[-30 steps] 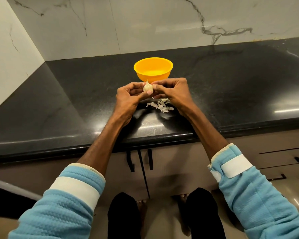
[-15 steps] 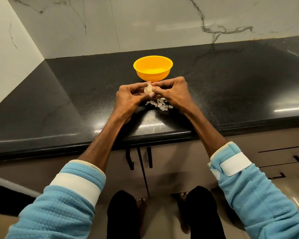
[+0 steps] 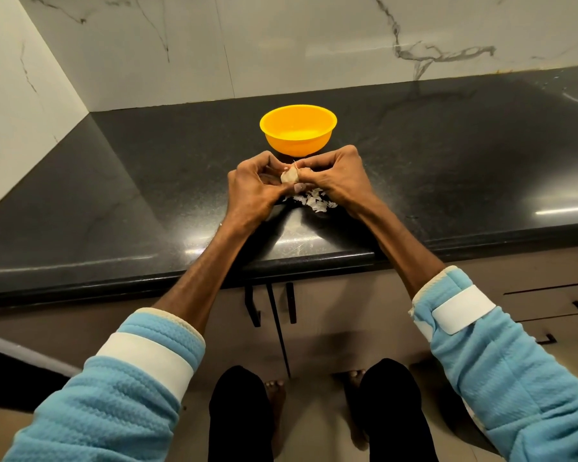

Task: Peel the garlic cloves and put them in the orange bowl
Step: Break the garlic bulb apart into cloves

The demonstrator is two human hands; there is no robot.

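A pale garlic clove [image 3: 289, 176] with papery skin is held above the black countertop between both hands. My left hand [image 3: 252, 188] grips it from the left with curled fingers and thumb. My right hand [image 3: 337, 180] pinches it from the right, fingertips at the clove's top. The orange bowl [image 3: 298, 129] stands just behind my hands, upright; I see no cloves inside it. A small heap of white garlic peels [image 3: 316, 202] lies on the counter under my right hand, partly hidden.
The black stone countertop [image 3: 147, 201] runs left and right, with marble walls behind and at the left. Its front edge lies close below my wrists. Cabinet doors with dark handles [image 3: 271, 305] are beneath; my feet are on the floor.
Both hands have stayed together on the clove and worked it slightly; the clove has turned between the fingers. The bowl and the peel heap have not moved.
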